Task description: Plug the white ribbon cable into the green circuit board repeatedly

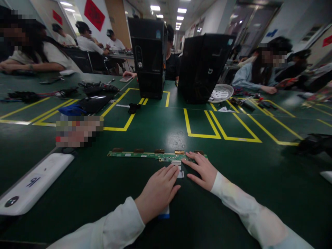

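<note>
1. We lay the left hand (157,189) palm down over a white ribbon cable (181,174), fingers extended and close together, thumb slightly apart. A blue-edged end (164,215) shows below this hand; the span beneath the palm is hidden.
2. We keep the right hand (203,170) open, fingers spread, with its fingertips at the right part of a long, narrow green circuit board (145,155). We cannot tell how firmly they press.
3. The circuit board lies crosswise on the green table (145,141), just beyond the left hand. Copper-coloured tabs (179,152) line its far edge; the ribbon cable meets its near edge.
4. At left, we see a white device (36,180) marked with dark characters.
5. Farther out, yellow tape (204,136) outlines areas on the table. A small black part (134,108) lies near the left outlines, with a blue item (72,109) farther left.
6. Two black computer towers (147,57) (204,69) stand upright beyond the board, apart from each other. A white basket (222,92) sits beside the right tower.
7. Other people (269,69) sit around the room.
</note>
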A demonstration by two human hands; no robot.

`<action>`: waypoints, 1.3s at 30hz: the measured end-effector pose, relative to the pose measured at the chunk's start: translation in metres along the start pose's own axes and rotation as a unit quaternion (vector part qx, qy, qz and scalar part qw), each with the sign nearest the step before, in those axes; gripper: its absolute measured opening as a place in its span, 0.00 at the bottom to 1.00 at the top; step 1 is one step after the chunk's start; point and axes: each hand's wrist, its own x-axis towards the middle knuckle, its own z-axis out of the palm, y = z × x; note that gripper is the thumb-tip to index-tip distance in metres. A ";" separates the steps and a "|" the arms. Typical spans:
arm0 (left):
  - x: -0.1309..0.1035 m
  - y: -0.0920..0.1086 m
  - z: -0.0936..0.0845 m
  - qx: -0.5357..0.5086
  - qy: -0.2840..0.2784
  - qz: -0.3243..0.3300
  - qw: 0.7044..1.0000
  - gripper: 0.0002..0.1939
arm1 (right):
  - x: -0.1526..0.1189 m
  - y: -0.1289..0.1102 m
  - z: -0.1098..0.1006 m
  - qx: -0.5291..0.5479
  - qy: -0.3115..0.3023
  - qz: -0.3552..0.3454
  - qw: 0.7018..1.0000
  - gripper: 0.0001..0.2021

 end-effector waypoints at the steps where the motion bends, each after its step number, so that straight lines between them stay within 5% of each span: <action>1: 0.000 0.000 0.000 0.000 0.002 -0.001 1.000 0.25 | 0.000 0.000 0.000 0.001 0.001 0.001 1.000 0.24; 27: 0.006 0.015 0.000 0.021 0.004 -0.034 0.999 0.23 | -0.002 0.001 0.000 0.011 -0.006 0.000 1.000 0.26; 39: 0.006 -0.001 -0.001 -0.051 0.037 -0.015 0.998 0.21 | 0.001 0.002 0.000 0.008 -0.002 -0.005 1.000 0.26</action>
